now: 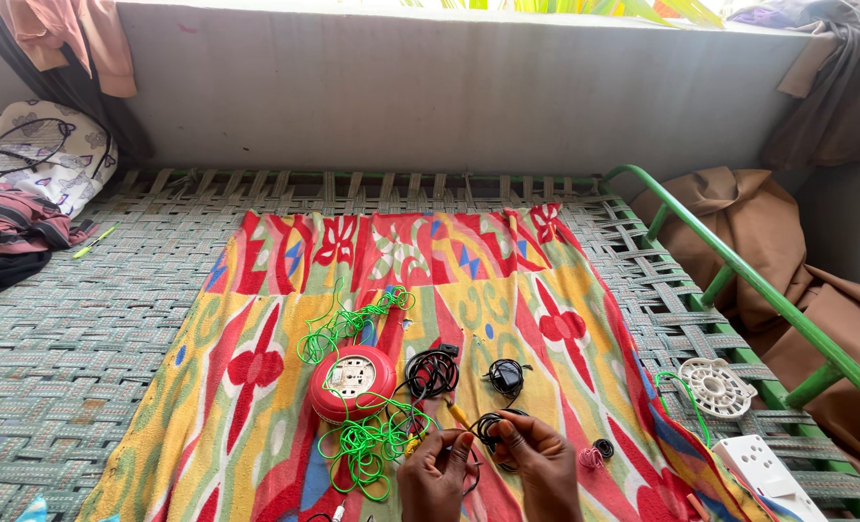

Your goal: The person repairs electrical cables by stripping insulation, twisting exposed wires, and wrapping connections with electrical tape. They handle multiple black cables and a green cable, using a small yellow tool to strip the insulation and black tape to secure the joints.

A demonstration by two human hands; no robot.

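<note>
On the patterned cloth [507, 290], both hands' fingers [461, 447] pinching black wire [493, 425] beside red reel [352, 383].

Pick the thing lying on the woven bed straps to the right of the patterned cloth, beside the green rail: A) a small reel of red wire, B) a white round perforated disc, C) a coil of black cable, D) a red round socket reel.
B: the white round perforated disc lies on the bare straps by the green rail, off the patterned cloth.
</note>
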